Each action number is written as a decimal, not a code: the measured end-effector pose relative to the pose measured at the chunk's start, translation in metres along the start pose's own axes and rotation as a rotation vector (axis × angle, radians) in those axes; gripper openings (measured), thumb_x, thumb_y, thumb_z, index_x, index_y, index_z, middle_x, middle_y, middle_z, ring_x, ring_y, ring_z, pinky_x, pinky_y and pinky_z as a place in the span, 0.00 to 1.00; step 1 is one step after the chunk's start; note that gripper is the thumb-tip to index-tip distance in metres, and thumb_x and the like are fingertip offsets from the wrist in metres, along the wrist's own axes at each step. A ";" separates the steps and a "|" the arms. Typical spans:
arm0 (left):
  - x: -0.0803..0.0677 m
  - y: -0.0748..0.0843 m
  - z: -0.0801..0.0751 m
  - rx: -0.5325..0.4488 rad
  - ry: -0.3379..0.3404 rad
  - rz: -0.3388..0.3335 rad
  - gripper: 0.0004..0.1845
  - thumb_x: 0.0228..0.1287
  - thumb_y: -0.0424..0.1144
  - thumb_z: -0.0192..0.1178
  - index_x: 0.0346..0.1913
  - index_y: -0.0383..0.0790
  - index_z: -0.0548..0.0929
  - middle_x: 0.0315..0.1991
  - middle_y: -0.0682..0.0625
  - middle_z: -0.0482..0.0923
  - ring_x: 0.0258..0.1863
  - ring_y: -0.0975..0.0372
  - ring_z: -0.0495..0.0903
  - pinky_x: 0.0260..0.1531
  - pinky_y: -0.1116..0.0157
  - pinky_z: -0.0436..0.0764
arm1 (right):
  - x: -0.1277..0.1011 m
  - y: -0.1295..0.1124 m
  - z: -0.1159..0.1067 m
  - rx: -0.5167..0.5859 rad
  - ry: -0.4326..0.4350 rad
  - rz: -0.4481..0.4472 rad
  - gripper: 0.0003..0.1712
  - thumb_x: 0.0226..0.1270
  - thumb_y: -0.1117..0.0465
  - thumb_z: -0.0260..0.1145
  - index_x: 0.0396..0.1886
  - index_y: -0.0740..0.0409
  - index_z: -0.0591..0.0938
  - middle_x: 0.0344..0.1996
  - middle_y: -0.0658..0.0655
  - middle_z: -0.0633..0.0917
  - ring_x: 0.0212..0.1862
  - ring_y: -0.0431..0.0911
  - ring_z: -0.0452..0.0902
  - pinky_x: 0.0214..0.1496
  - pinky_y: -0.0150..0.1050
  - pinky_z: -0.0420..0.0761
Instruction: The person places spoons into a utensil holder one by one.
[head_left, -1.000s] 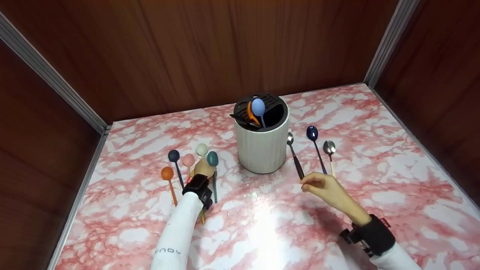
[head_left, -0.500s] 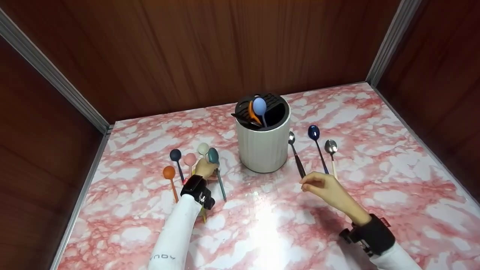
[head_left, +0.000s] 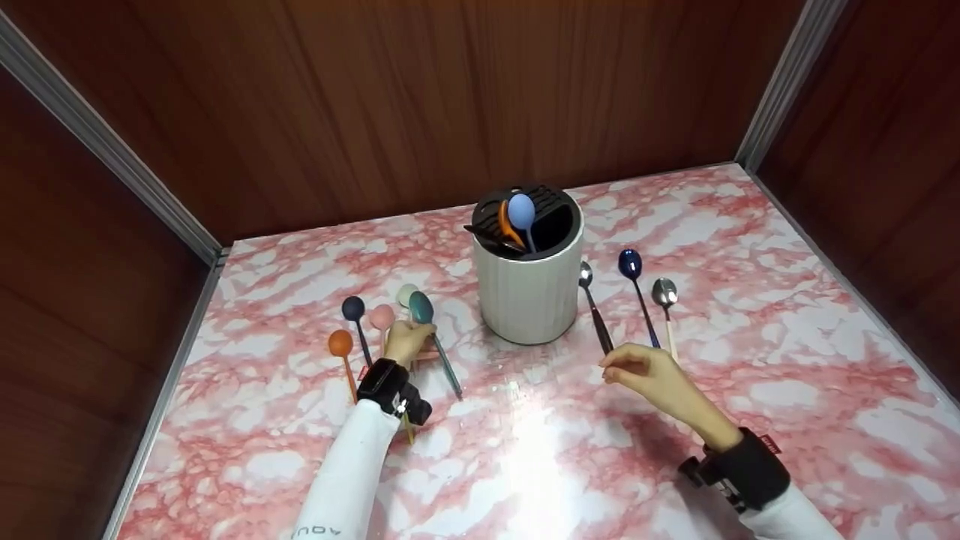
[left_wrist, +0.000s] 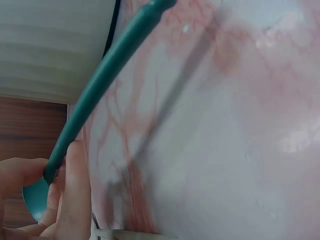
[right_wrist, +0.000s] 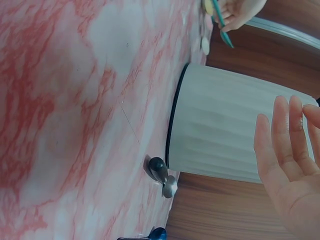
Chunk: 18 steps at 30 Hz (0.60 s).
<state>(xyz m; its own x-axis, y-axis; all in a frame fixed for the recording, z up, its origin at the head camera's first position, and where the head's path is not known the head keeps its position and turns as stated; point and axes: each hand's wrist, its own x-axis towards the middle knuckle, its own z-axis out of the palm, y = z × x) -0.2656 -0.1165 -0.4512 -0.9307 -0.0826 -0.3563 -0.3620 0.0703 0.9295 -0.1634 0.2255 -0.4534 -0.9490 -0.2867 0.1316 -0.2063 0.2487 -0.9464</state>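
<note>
My left hand (head_left: 407,341) pinches a teal spoon (head_left: 447,366) at the neck, just below its bowl. In the left wrist view, the teal handle (left_wrist: 104,75) is lifted off the table and casts a shadow on it. My right hand (head_left: 643,371) hovers above the table with loosely bent fingers and holds nothing. Near it lie a dark-handled spoon (head_left: 598,319), a shiny dark blue spoon (head_left: 640,292) and a silver spoon with a pale handle (head_left: 666,300); the hand hides the lower ends of some handles in the head view.
A white ribbed utensil holder (head_left: 528,300) with a black top stands at the centre, holding a light blue spoon (head_left: 521,213), an orange utensil (head_left: 508,223) and a black one. On the left lie orange (head_left: 341,345), navy (head_left: 353,309), pink (head_left: 382,316) and pale green (head_left: 406,294) spoons.
The left hand has taken hold of the teal spoon and raised it, its handle end swinging to the right. The right hand has stayed nearly still.
</note>
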 end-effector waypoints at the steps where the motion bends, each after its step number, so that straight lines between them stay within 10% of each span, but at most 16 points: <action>1: -0.004 0.002 0.001 -0.010 -0.003 -0.010 0.04 0.58 0.26 0.52 0.28 0.27 0.72 0.16 0.48 0.71 0.13 0.63 0.76 0.28 0.62 0.85 | 0.000 0.000 0.000 0.002 0.000 0.000 0.13 0.61 0.69 0.61 0.41 0.76 0.77 0.31 0.35 0.81 0.36 0.34 0.81 0.42 0.26 0.81; 18: 0.001 -0.023 0.006 -0.142 -0.028 0.074 0.11 0.59 0.28 0.54 0.38 0.18 0.76 0.17 0.51 0.75 0.17 0.66 0.77 0.24 0.67 0.84 | 0.001 -0.001 0.005 -0.003 -0.004 -0.036 0.11 0.61 0.70 0.61 0.40 0.76 0.78 0.30 0.36 0.81 0.36 0.33 0.81 0.42 0.26 0.81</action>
<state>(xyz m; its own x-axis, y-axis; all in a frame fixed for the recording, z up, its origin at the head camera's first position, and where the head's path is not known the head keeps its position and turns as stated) -0.2579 -0.1121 -0.4736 -0.9565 -0.0543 -0.2865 -0.2829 -0.0659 0.9569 -0.1631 0.2205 -0.4541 -0.9400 -0.2988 0.1647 -0.2412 0.2406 -0.9402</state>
